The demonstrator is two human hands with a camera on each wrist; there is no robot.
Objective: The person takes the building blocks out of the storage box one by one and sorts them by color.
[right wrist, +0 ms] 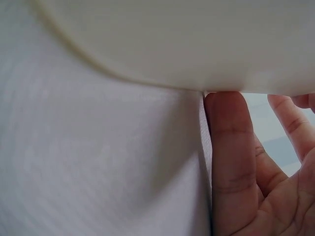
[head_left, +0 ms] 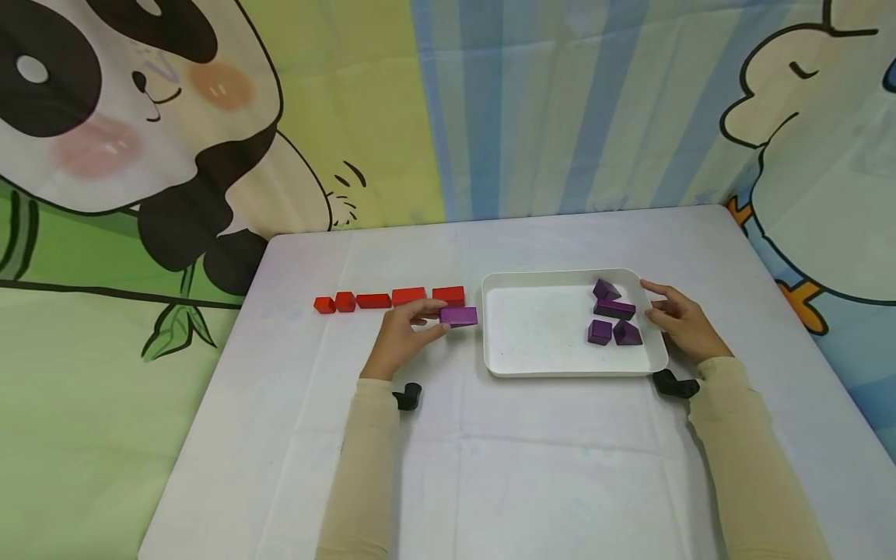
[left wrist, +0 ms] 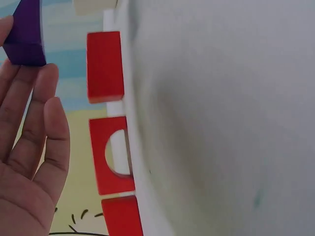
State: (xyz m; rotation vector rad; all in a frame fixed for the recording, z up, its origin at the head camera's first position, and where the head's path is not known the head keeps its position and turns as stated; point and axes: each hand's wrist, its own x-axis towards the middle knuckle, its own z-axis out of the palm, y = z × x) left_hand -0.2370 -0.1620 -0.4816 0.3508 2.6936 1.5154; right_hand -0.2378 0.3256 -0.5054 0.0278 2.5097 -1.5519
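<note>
In the head view my left hand [head_left: 404, 339] pinches a purple block [head_left: 458, 316] by its left end, between thumb and fingers, just left of the white tray. The left wrist view shows that purple block [left wrist: 27, 37] between the thumb and fingertips, the other fingers loosely bent. My right hand [head_left: 682, 320] is at the right side of the white tray [head_left: 539, 360], its fingertips touching the rim. From the right wrist, a straight finger [right wrist: 230, 157] meets the tray's outer wall [right wrist: 197, 54]. Several purple blocks [head_left: 614, 309] lie in the tray's right part.
A row of several red blocks [head_left: 374, 300] runs along the table [head_left: 434, 467] left of the tray; one red block [left wrist: 96, 157] has a semicircular cutout. Black wrist straps [head_left: 409, 396] show below both hands. A printed cloth [head_left: 560, 117] hangs behind the table.
</note>
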